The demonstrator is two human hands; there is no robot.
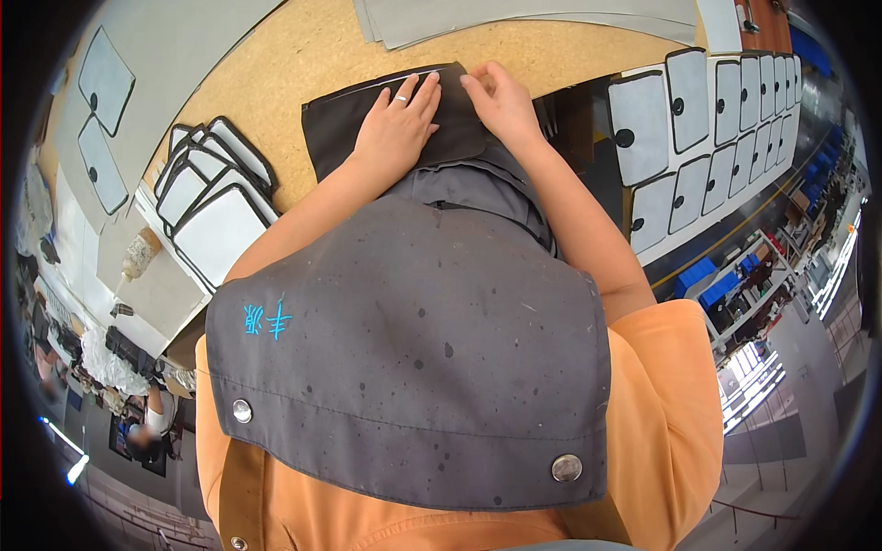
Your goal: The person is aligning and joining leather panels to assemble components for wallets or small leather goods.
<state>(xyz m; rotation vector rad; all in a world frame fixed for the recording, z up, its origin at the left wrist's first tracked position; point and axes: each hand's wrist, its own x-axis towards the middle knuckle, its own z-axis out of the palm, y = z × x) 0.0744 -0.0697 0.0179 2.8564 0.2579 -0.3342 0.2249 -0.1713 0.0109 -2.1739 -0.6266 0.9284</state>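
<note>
A black, leather-like sheet lies on the tan board in front of my apron, a thin pale line along its far edge. My left hand, with a ring on one finger, rests flat on the sheet, fingers stretched toward that far edge. At the sheet's far right corner, my right hand is curled, thumb and forefinger pinching the edge. The sheet's near side meets the grey apron, which hides part of it.
White panels with black borders lie piled at the left. Two similar panels sit farther left, near a bottle. Rows of such panels cover a board at the right. Grey sheets lie at the far edge.
</note>
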